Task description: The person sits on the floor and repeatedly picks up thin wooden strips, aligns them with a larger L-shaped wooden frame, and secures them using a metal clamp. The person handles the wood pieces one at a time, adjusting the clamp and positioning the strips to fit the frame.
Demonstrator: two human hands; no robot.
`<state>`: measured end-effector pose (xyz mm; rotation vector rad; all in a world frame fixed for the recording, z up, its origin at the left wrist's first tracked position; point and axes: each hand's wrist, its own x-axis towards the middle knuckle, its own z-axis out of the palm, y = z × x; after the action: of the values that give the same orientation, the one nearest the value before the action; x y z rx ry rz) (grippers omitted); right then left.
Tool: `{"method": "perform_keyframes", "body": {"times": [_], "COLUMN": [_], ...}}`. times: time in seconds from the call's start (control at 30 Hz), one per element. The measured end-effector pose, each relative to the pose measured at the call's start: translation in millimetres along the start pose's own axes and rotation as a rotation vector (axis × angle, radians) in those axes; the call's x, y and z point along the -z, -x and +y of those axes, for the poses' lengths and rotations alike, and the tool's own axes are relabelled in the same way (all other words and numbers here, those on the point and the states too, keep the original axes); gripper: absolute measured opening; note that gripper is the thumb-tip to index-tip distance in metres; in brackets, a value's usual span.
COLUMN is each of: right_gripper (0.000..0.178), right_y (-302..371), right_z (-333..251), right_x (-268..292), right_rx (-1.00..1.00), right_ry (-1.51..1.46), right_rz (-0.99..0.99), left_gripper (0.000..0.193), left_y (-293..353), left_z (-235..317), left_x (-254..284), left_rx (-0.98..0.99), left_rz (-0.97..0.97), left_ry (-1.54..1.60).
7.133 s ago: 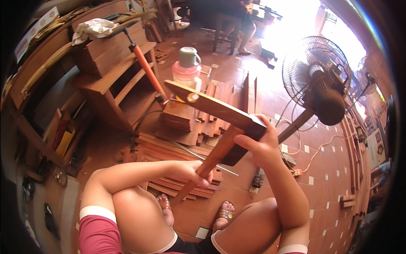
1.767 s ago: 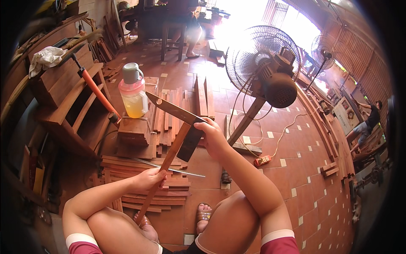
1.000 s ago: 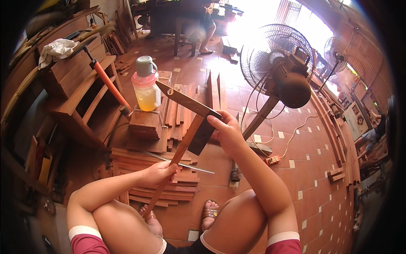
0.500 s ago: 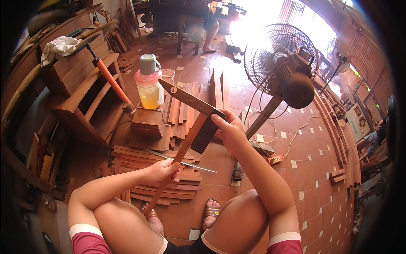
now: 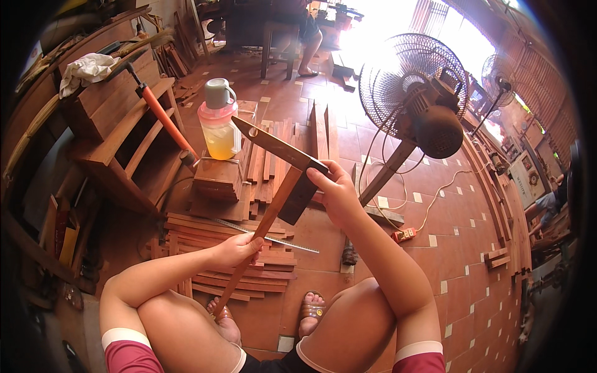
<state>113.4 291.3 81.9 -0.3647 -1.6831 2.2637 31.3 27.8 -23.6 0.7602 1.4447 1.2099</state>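
Your left hand (image 5: pixel 239 250) grasps the wooden strip (image 5: pixel 278 205) around mid-length, near the frame's centre; your right hand (image 5: pixel 339 189) clasps the try square (image 5: pixel 273 144) at its corner, against the strip's upper end. The strip looks light and stiff, easily held midway; the square's thick, dark stock (image 5: pixel 303 198) probably weighs more, so hold there. Left of lower centre lie flat, reddish slats (image 5: pixel 205 235).

A brown wooden strip (image 5: pixel 279 202) (held aslant) meets the inner corner of a dark try square (image 5: pixel 287 153).
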Motion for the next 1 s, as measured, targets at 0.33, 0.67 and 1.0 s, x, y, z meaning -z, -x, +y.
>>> {"method": "perform_keyframes", "body": {"times": [0.33, 0.67, 1.0], "right_gripper": [0.032, 0.032, 0.031], "right_y": [1, 2, 11], "right_z": [-2, -3, -3], "right_x": [-1, 2, 1], "right_rx": [-0.020, -0.023, -0.023], "right_ry": [-0.005, -0.017, -0.063], "right_rz": [-0.003, -0.002, -0.013], "left_gripper": [0.049, 0.050, 0.051], "left_y": [-2, -1, 4], "left_z": [-5, -1, -3], "left_x": [3, 2, -4], "left_rx": [-0.004, -0.005, 0.008], "left_rz": [0.016, 0.016, -0.008], "left_ry": [-0.035, -0.031, -0.014]}}
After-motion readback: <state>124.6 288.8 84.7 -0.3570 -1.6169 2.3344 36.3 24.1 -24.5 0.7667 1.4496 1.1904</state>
